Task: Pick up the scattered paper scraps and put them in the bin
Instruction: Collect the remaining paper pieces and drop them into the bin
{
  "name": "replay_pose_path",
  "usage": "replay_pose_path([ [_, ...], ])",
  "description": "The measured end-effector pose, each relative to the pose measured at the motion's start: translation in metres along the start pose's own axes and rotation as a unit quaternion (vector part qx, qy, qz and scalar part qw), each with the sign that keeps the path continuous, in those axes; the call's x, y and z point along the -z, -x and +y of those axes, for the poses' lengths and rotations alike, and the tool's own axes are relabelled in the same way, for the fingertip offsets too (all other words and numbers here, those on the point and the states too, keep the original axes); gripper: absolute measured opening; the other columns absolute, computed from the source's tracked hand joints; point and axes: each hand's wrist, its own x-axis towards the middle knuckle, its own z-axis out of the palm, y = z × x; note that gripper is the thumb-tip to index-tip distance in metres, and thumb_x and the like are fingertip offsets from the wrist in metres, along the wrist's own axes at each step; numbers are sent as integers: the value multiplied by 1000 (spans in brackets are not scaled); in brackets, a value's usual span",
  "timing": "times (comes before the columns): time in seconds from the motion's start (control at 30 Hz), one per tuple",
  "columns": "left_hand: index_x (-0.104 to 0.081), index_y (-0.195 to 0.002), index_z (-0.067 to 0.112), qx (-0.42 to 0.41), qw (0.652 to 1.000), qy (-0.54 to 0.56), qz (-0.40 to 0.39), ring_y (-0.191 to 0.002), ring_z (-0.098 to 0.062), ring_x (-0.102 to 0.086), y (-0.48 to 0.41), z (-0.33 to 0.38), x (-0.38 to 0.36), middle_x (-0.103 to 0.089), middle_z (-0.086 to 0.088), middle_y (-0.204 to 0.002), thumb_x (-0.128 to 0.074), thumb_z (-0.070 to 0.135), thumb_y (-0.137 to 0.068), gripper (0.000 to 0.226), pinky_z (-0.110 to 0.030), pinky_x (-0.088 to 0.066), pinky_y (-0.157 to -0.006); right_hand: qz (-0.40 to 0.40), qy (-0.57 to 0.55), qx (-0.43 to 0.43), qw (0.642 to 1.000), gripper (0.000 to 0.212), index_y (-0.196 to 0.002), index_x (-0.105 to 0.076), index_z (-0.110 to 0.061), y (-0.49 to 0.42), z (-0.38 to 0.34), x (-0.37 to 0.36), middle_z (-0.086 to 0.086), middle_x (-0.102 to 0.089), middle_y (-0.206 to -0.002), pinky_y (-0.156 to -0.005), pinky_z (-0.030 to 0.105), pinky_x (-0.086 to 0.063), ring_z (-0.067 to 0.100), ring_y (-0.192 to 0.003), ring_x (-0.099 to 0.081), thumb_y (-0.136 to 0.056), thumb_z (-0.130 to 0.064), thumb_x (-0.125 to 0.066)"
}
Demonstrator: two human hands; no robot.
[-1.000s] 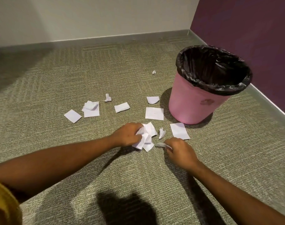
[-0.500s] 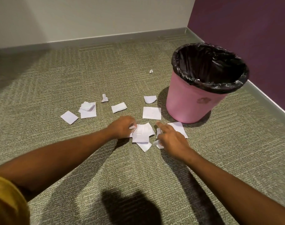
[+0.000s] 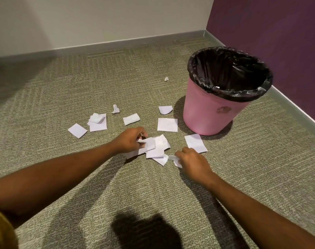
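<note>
Left hand point(image 3: 129, 141) pinches piled scraps point(image 3: 157, 150) while right hand point(image 3: 193, 163) pinches a strip point(image 3: 171, 157) lying lengthwise toward them

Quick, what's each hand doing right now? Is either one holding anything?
Left hand: closed, gripping the stack of paper scraps.
Right hand: closed, pinching a small scrap.

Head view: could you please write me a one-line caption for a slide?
Left hand and right hand pinch paper scraps on the carpet beside a pink bin lined in black.
</note>
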Motion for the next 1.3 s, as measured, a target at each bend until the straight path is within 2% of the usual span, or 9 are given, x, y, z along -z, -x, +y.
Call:
replay_pose_path([
  [0.13,-70,-87,20,7,1000,17,-15,-84,-13,-63,4,8,9,-72,1,-92,-78,5,-91,18,-32,-50,-77,-26,-111,-78,990,5,-97,-65,-26,8,1,15,-6,-63,-91,-63,34,-50,18,-80,-62,-100,-24,-68],
  [0.37,-66,-92,9,75,983,165,-11,-67,-11,-57,15,42,26,-65,5,-75,-67,30,-104,23,-29,-42,-65,10,-303,-176,937,12,-86,-72,-23,0,-1,56,-1,-71,-76,-61,33,-47,17,-71,-65,-91,-30,-80],
  [0.53,-64,-111,9,98,911,398,-43,-72,-17,-73,26,99,38,-73,-7,-88,-51,34,-112,28,-33,-59,-64,64,-528,-180,827,15,-108,-80,-23,-14,-23,111,2,-83,-94,-63,45,-66,29,-85,-81,-94,-21,-82],
  [0.7,-65,-131,5,73,827,555,-52,-90,-30,-73,23,166,42,-73,-17,-106,-44,47,-111,51,-51,-61,-88,103,-667,-169,718,17,-115,-74,-11,-25,-39,172,16,-80,-111,-65,36,-67,31,-90,-80,-98,-9,-76],
  [0.87,-74,-125,11,19,769,638,-39,-88,-27,-70,6,236,52,-75,-13,-104,-43,57,-109,57,-41,-54,-74,146,-714,-161,665,23,-124,-72,-5,-31,-40,215,26,-77,-116,-57,32,-63,29,-80,-76,-101,-8,-70],
  [0.97,-73,-129,9,22,751,660,-20,-98,-31,-70,-6,271,56,-75,-14,-110,-45,63,-106,66,-50,-53,-100,208,-703,-171,658,20,-120,-73,-5,-32,-31,240,22,-79,-108,-57,32,-60,26,-79,-77,-101,-8,-70],
  [1.0,-74,-126,8,28,746,665,-23,-94,-30,-67,-8,282,57,-74,-14,-106,-44,67,-104,70,-48,-52,-99,224,-707,-176,648,19,-119,-73,-4,-33,-27,247,21,-80,-105,-57,33,-60,26,-76,-76,-101,-8,-70],
  [1.13,-77,-102,14,38,732,679,-48,-69,-20,-60,-17,320,64,-72,-7,-80,-39,76,-101,73,-31,-40,-65,259,-707,-205,626,22,-121,-71,-2,-36,-10,273,22,-78,-97,-58,34,-58,28,-75,-73,-101,-7,-66],
  [1.3,-72,-120,9,27,732,677,-77,-82,-32,-74,-30,345,75,-77,-14,-95,-35,79,-100,81,-41,-63,-73,276,-727,-218,590,21,-121,-71,-7,-41,15,291,14,-81,-100,-70,45,-68,27,-84,-79,-100,-5,-67],
])
